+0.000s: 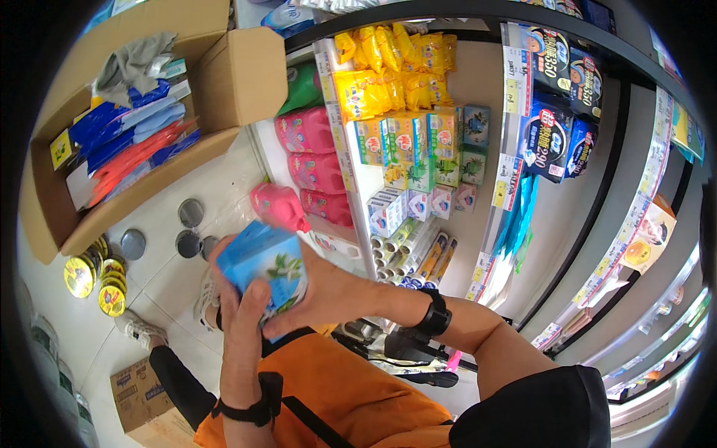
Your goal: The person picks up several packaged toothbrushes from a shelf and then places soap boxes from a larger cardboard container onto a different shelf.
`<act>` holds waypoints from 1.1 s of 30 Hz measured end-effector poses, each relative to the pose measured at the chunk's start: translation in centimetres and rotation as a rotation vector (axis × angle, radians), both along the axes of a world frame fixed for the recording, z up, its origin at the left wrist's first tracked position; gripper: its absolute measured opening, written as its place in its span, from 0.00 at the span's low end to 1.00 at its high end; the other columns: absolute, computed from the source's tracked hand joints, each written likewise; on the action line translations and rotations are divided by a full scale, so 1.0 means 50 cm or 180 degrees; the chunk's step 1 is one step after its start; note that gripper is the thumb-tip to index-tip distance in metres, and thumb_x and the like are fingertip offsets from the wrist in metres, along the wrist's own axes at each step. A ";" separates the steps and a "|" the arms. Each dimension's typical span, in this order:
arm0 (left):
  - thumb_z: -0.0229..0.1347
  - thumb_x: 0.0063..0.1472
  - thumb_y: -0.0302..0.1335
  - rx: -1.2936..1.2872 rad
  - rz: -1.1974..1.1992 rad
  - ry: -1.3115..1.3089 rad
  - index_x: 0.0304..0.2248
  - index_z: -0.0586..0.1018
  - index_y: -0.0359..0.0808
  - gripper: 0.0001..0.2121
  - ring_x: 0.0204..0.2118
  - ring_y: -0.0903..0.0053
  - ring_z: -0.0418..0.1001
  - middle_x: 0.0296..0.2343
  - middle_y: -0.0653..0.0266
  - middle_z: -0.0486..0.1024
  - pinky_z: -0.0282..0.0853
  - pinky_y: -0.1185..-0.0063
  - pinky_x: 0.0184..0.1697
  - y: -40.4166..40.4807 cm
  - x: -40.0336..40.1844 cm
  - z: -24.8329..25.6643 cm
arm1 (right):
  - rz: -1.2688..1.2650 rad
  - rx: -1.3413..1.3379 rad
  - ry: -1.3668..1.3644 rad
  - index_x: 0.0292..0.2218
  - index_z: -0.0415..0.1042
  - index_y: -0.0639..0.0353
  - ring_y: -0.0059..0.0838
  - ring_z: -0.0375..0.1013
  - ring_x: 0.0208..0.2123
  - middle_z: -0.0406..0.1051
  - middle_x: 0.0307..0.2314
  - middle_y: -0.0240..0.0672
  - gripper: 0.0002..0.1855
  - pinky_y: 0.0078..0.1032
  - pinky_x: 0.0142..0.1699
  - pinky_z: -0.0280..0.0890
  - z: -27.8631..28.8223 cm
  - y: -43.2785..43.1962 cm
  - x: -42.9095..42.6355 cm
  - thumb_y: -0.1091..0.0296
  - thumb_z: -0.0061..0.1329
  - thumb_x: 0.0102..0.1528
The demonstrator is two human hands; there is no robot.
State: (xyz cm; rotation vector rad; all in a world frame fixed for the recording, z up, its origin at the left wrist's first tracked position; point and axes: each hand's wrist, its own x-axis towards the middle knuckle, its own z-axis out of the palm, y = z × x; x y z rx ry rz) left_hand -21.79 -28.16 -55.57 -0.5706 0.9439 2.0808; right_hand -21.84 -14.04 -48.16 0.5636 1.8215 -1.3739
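Observation:
Both of my hands hold a blue carton box [263, 257] printed with white flowers and green leaves. My left hand [241, 302] grips its near-left side, with the thumb across the front. Against the box's right side and underside lies my right hand [319, 291]. Beyond it, a pink plastic bottle [277, 203] stands on the floor beside the shelf. Small boxes [400, 140], yellow packets [367, 92] and rolled tubes [414, 252] fill the shelf to the right.
An open cardboard box [235, 78] with packaged goods and a grey cloth [131, 67] is at the upper left. Round tins [112, 299] and dark discs [133, 244] lie on the tiles. A closed carton [143, 397] is at the lower left. Metal shelves extend right.

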 end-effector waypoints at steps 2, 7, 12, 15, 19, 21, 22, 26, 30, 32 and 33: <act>0.47 0.58 0.52 0.0455 0.0024 0.0503 0.55 0.56 0.37 0.33 0.51 0.75 0.61 0.48 0.62 0.61 0.56 0.78 0.55 0.008 -0.002 -0.012 | -0.0165 -0.0048 -0.0299 0.59 0.35 0.64 0.32 0.56 0.53 0.55 0.51 0.44 0.61 0.27 0.56 0.56 -0.009 0.011 -0.003 0.63 0.67 0.36; 0.27 0.66 0.51 0.0150 -0.0341 0.0664 0.57 0.56 0.38 0.30 0.48 0.77 0.63 0.45 0.61 0.64 0.55 0.81 0.54 0.030 -0.028 -0.007 | -0.0459 -0.0036 -0.0553 0.50 0.61 0.60 0.19 0.67 0.41 0.69 0.38 0.29 0.39 0.22 0.47 0.64 0.020 0.022 -0.016 0.70 0.66 0.38; 0.31 0.66 0.50 0.0664 0.0304 -0.0409 0.56 0.57 0.35 0.30 0.49 0.73 0.63 0.47 0.56 0.61 0.58 0.78 0.54 0.060 -0.038 -0.008 | -0.0710 -0.0064 -0.0028 0.50 0.62 0.60 0.19 0.67 0.43 0.68 0.41 0.28 0.37 0.21 0.48 0.63 0.009 0.006 -0.005 0.71 0.65 0.40; 0.34 0.65 0.47 0.0653 0.0403 -0.0420 0.57 0.57 0.40 0.26 0.45 0.76 0.68 0.45 0.59 0.65 0.65 0.80 0.49 0.077 -0.033 -0.027 | -0.0423 0.0119 -0.0168 0.54 0.55 0.61 0.20 0.65 0.46 0.65 0.45 0.31 0.42 0.22 0.51 0.61 0.005 0.010 -0.004 0.70 0.65 0.41; 0.34 0.66 0.45 0.0529 0.0238 -0.0300 0.57 0.57 0.43 0.24 0.43 0.77 0.71 0.44 0.60 0.68 0.68 0.79 0.46 0.076 -0.042 -0.027 | -0.0232 0.0438 -0.0127 0.55 0.52 0.61 0.21 0.63 0.47 0.64 0.46 0.32 0.44 0.23 0.53 0.59 0.006 0.006 0.001 0.71 0.63 0.43; 0.33 0.65 0.49 0.0467 0.0208 -0.0015 0.57 0.57 0.39 0.28 0.42 0.77 0.71 0.42 0.59 0.69 0.69 0.80 0.45 0.082 -0.030 -0.047 | -0.0307 0.0574 -0.0055 0.56 0.52 0.61 0.22 0.63 0.48 0.64 0.46 0.32 0.44 0.24 0.53 0.59 0.008 0.000 0.009 0.71 0.63 0.42; 0.33 0.65 0.49 0.0470 0.0214 -0.0013 0.57 0.57 0.39 0.28 0.42 0.77 0.71 0.42 0.59 0.69 0.69 0.80 0.45 0.081 -0.024 -0.054 | -0.0369 0.0705 0.0017 0.56 0.51 0.60 0.22 0.63 0.48 0.64 0.46 0.32 0.44 0.24 0.54 0.59 0.010 -0.003 0.011 0.72 0.63 0.42; 0.30 0.63 0.54 -0.0179 -0.0244 0.0410 0.55 0.61 0.33 0.33 0.53 0.58 0.57 0.50 0.46 0.62 0.46 0.70 0.58 0.070 0.004 -0.083 | -0.1022 0.0307 -0.0021 0.55 0.53 0.61 0.25 0.65 0.48 0.65 0.46 0.34 0.43 0.25 0.54 0.60 0.002 -0.005 0.022 0.75 0.62 0.42; 0.32 0.63 0.54 0.0257 -0.0487 0.0704 0.53 0.63 0.34 0.32 0.54 0.62 0.58 0.50 0.47 0.62 0.49 0.70 0.57 0.032 -0.018 -0.040 | -0.1841 -0.0498 -0.0646 0.53 0.53 0.59 0.28 0.68 0.46 0.66 0.44 0.36 0.40 0.28 0.51 0.63 0.017 0.009 0.022 0.80 0.60 0.42; 0.34 0.63 0.54 0.0204 -0.0544 0.0677 0.53 0.62 0.34 0.31 0.54 0.63 0.58 0.51 0.48 0.62 0.50 0.71 0.57 0.026 -0.010 -0.049 | -0.2113 -0.0749 -0.0765 0.53 0.54 0.59 0.28 0.69 0.45 0.67 0.43 0.36 0.39 0.28 0.51 0.63 0.025 0.007 0.020 0.81 0.58 0.42; 0.35 0.63 0.53 0.0147 -0.0602 0.0649 0.54 0.62 0.35 0.31 0.54 0.64 0.59 0.51 0.50 0.62 0.52 0.72 0.56 0.029 -0.006 -0.054 | -0.2203 -0.0753 -0.0781 0.53 0.53 0.59 0.29 0.68 0.45 0.66 0.43 0.36 0.39 0.29 0.52 0.63 0.023 0.013 0.027 0.82 0.57 0.43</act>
